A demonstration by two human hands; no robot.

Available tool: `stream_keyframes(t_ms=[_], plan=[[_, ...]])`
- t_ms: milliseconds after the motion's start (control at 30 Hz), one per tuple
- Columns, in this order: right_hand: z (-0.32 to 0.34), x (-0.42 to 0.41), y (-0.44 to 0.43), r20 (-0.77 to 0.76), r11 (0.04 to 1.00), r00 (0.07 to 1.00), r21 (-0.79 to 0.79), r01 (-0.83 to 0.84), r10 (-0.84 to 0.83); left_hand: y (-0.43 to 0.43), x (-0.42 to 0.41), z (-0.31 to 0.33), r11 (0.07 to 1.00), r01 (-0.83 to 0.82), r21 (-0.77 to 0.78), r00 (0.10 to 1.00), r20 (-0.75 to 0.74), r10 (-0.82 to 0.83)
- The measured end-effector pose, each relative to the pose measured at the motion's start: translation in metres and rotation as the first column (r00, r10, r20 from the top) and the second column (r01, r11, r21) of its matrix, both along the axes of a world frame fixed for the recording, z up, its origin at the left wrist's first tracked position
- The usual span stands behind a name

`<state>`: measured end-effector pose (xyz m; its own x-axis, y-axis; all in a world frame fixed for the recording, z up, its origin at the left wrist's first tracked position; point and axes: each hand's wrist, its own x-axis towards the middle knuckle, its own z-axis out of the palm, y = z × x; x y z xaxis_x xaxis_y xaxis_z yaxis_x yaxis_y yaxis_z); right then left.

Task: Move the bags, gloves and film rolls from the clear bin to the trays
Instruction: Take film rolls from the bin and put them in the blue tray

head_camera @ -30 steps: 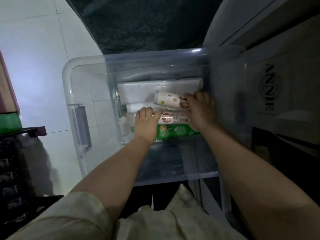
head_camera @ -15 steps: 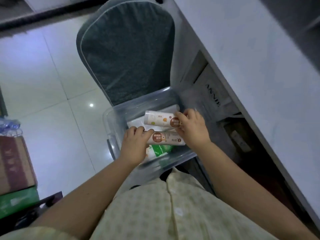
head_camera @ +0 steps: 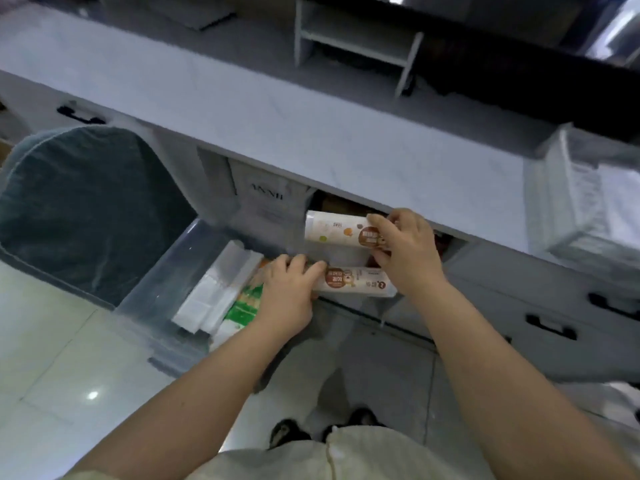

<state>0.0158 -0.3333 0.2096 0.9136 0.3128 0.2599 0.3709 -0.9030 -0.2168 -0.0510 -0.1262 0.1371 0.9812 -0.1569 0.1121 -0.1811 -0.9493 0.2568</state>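
Note:
My right hand (head_camera: 405, 251) grips a white film roll box (head_camera: 334, 229) with an orange-brown label, held up in front of the counter's edge. My left hand (head_camera: 289, 292) grips a second, similar film roll box (head_camera: 360, 281) lower down, just right of the clear bin. The clear bin (head_camera: 162, 271) sits on the floor at the left. Inside it lie white packets of bags (head_camera: 218, 289) and a green-and-white pack (head_camera: 244, 306). A clear tray (head_camera: 585, 202) stands on the counter at the far right.
A grey counter (head_camera: 277, 109) runs across the view, with drawers and black handles (head_camera: 550, 327) beneath it. A grey-blue cushioned chair (head_camera: 83, 209) stands left of the bin. A white shelf unit (head_camera: 356, 39) sits at the back of the counter. White floor tiles lie below.
Both hands have lifted the two film roll boxes up out of the bin and rightward towards the counter. The view has risen from the bin to take in the counter.

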Motion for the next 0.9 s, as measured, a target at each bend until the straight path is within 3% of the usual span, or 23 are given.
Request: stream_keyframes(t_ms=[133,400,667,900], plan=[[0.024,-0.028,-0.100,0.035,0.980,0.980,0.040,0.195,-0.196,-0.086,0.016,0.031,0.978,0.196,0.076,0.974,0.099,-0.203],[0.059,-0.093,-0.324,0.166,0.879,0.865,0.037,0.475,-0.474,-0.309,0.020,0.071,0.873,0.481,0.082,0.846,0.219,-0.486],[0.087,-0.127,-0.517,0.200,0.796,0.775,0.044,0.604,-0.599,-0.494,0.015,0.087,0.809,0.587,0.000,0.779,0.273,-0.565],[0.095,-0.090,-0.641,0.185,0.752,0.742,-0.017,0.658,-0.645,-0.564,0.075,0.103,0.845,0.533,-0.044,0.807,0.325,-0.493]])
